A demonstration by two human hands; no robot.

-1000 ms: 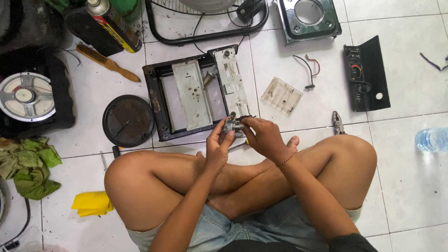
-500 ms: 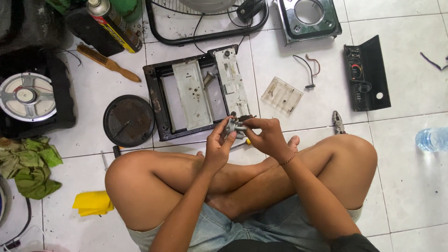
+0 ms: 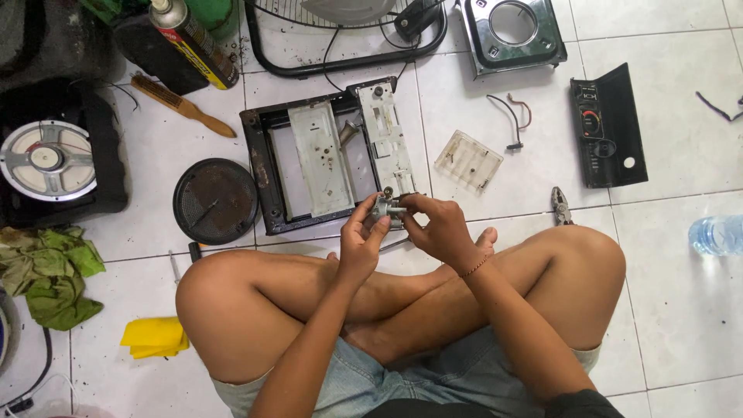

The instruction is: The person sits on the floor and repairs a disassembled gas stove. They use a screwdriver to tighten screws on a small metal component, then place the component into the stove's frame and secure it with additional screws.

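Observation:
I sit cross-legged on a white tiled floor. My left hand and my right hand meet above my shins, both gripping a small grey metal valve part between the fingertips. Just beyond the hands lies an opened black stove frame with two pale metal plates across it. Much of the small part is hidden by my fingers.
A round black burner plate lies left of the frame, pliers to its right. A clear plastic piece, loose wires, a black control panel, a brush, a speaker, green cloth, yellow cloth and a water bottle surround me.
The hands stay together on the small part; the fingers have shifted slightly around it. Nothing else has moved.

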